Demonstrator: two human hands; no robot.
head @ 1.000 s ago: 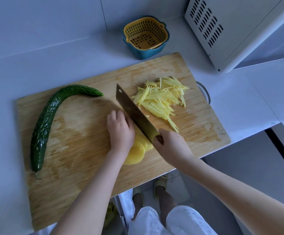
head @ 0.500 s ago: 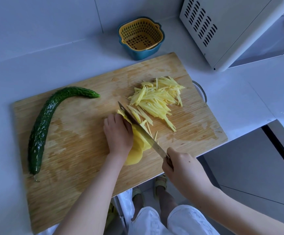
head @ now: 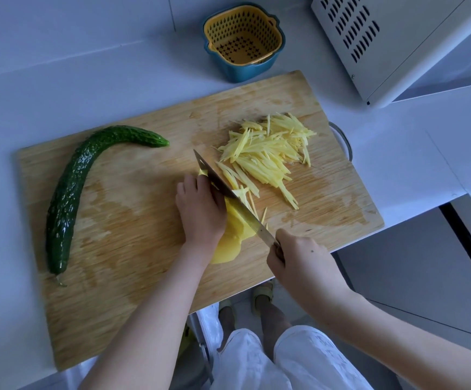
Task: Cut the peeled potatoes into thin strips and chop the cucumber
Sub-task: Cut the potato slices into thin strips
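On the wooden cutting board (head: 133,277) lies a fanned stack of yellow potato slices (head: 232,237). My left hand (head: 200,209) presses down on them with curled fingers. My right hand (head: 299,260) grips the handle of a kitchen knife (head: 228,192), whose blade stands edge-down on the slices right beside my left knuckles. A pile of thin potato strips (head: 268,153) lies on the board to the right of the blade. A whole curved dark green cucumber (head: 71,192) rests on the board's left side.
A blue bowl with a yellow strainer insert (head: 242,40) stands behind the board. A white appliance with vent slots (head: 391,43) sits at the back right. The counter edge drops off just right of the board; my legs and feet show below.
The knife, raised with its blade flat to view a second ago, has come down on the slices. A few new strips lie beside the blade. My right hand has moved back toward me.
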